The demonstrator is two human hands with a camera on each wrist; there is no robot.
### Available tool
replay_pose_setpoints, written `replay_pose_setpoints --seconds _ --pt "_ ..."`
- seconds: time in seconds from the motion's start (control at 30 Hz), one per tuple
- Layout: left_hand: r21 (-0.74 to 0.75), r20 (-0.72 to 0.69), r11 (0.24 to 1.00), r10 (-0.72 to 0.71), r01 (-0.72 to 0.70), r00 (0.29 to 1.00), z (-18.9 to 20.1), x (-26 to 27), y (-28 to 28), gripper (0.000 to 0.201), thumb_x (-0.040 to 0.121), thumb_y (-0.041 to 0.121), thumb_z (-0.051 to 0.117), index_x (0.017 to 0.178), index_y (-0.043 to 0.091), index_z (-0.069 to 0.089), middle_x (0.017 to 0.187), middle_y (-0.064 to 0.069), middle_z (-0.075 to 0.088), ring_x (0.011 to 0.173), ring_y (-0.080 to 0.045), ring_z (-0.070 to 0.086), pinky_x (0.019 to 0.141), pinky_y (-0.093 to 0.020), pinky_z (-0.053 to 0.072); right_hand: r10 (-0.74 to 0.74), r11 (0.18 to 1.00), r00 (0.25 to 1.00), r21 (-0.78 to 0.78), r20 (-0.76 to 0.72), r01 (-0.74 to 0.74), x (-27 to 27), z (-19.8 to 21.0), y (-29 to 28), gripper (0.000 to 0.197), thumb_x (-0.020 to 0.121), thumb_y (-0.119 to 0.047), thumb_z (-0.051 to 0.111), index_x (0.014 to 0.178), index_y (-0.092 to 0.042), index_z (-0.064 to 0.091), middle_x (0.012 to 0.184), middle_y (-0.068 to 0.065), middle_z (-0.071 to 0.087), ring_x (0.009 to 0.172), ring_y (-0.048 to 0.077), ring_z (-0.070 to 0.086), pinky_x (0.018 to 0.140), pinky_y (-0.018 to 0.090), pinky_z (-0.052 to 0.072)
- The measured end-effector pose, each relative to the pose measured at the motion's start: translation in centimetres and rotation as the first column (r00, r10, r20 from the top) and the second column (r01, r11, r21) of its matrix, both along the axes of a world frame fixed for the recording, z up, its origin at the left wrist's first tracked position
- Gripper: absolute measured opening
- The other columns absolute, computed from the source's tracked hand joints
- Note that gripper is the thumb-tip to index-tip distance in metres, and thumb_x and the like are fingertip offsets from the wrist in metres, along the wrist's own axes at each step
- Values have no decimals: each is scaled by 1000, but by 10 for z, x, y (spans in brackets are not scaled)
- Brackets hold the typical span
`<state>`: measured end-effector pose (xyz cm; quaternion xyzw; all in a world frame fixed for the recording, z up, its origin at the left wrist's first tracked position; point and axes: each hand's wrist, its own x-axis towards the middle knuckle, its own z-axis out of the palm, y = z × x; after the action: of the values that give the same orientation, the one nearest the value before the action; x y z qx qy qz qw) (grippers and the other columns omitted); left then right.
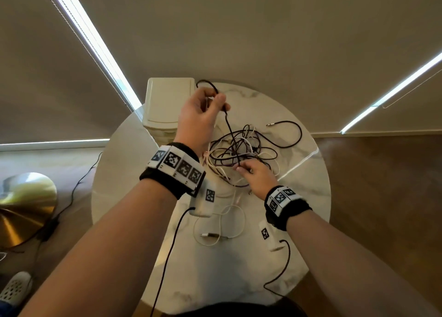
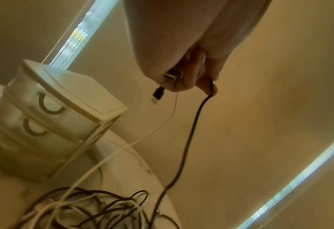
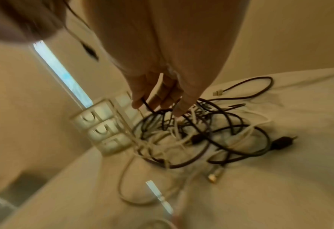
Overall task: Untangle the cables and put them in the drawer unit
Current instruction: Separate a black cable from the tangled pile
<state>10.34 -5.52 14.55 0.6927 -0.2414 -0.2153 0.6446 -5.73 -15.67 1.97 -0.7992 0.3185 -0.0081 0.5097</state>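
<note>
A tangle of black, white and purple cables (image 1: 241, 149) lies in the middle of the round marble table (image 1: 129, 178). My left hand (image 1: 220, 101) is raised above it and pinches a black cable (image 1: 230, 130), which loops over the hand and drops into the tangle. In the left wrist view this hand (image 2: 207, 88) also holds USB plugs (image 2: 171, 76) and a thin white cable (image 2: 162, 124). My right hand (image 1: 241, 168) is down on the tangle; its fingers (image 3: 160, 100) pinch a black strand (image 3: 147, 106). The cream drawer unit (image 1: 167, 101) stands at the table's back left with its drawers (image 2: 44, 108) closed.
A loose white cable loop with a metal plug (image 1: 212, 235) lies near the table's front. One black cable end (image 1: 270, 124) reaches toward the back right. A brass lamp base (image 1: 24, 204) and its cord sit on the floor at the left. Closed blinds surround the table.
</note>
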Motion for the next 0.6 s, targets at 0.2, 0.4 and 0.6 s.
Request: replay_pose_setpoints --seconds 0.2,0.4,0.6 --pt "58 -19 998 -19 21 1000 -3 1 2 16 111 36 39 106 22 45 94 -3 80 49 -29 30 47 -41 24 124 964 984 -220 -124 -149 13 9 -17 16 101 -23 60 106 -15 74 108 6 68 92 14 58 87 31 47" --pt "356 293 932 -36 -74 955 -19 0 9 23 111 38 38 113 17 48 88 1 66 75 -16 62 72 -36 50 -44 973 973 -210 227 93 36 82 -32 24 108 -32 45 98 -17 60 87 -5 72 74 0 62 70 15 46" --pt "285 200 953 -163 102 966 -27 -3 10 34 95 55 67 117 30 64 81 -6 62 67 -9 53 66 -34 50 -130 991 872 30 471 132 53 142 -40 26 107 -29 48 105 -15 69 73 1 58 69 16 58 72 45 59"
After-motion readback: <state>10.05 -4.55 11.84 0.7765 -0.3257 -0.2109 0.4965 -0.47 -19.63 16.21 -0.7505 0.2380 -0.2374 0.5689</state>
